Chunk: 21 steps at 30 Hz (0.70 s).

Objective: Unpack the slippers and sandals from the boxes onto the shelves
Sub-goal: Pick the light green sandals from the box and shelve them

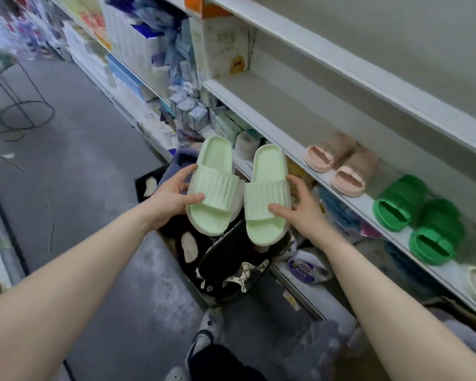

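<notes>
**Pale green pair in hand, shelf up and to the right**

I have one pale green slipper in each hand at frame centre: left slipper (215,185) gripped by my left hand (173,196), thumb over the strap; right slipper (267,193) pinched by my right hand (300,207). Both lie toes toward me, long axes running up-frame, side by side above the open box (149,177). The shelf (286,141) sits right of them, nearer my right hand, with bare board left of the pink pair (341,167) and green pair (418,218).

I read pale green slippers (239,188) as matt ribbed foam (soft-looking) | shelf (300,111): smooth painted white | floor (80,160): dull, rough grey
</notes>
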Motion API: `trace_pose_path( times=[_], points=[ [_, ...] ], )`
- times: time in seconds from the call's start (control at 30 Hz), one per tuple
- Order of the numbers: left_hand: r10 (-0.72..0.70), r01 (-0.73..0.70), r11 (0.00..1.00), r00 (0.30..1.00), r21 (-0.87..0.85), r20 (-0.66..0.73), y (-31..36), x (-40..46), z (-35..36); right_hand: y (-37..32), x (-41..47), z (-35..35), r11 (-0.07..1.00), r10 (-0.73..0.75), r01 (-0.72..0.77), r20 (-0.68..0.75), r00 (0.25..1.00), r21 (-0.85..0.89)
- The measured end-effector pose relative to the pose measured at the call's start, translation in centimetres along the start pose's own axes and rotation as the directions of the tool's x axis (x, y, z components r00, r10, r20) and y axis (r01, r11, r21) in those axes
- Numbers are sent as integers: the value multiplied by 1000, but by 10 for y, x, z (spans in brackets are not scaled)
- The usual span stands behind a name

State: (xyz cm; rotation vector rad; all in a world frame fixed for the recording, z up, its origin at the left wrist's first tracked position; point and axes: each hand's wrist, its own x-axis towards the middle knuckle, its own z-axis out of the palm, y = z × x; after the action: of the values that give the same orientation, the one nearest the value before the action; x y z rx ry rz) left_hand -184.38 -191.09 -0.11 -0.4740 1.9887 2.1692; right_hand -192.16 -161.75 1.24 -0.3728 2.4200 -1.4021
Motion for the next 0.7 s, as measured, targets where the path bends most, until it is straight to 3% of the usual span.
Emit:
trace_pose_path(
  times=[0.2, 0.4, 0.7],
  points=[
    [-11, 7, 997, 998, 74, 56, 27, 109, -12, 11, 86, -9, 996, 74, -68, -113, 991, 56],
    [-3, -21, 988, 988, 152, 153, 41, 210, -10, 30, 163, -32, 982, 184, -177, -132, 974, 68],
    [-79, -18, 958, 943, 285, 325, 74, 376, 8, 51, 260, -44, 970, 241, -228, -359, 902, 80]
  ],
)
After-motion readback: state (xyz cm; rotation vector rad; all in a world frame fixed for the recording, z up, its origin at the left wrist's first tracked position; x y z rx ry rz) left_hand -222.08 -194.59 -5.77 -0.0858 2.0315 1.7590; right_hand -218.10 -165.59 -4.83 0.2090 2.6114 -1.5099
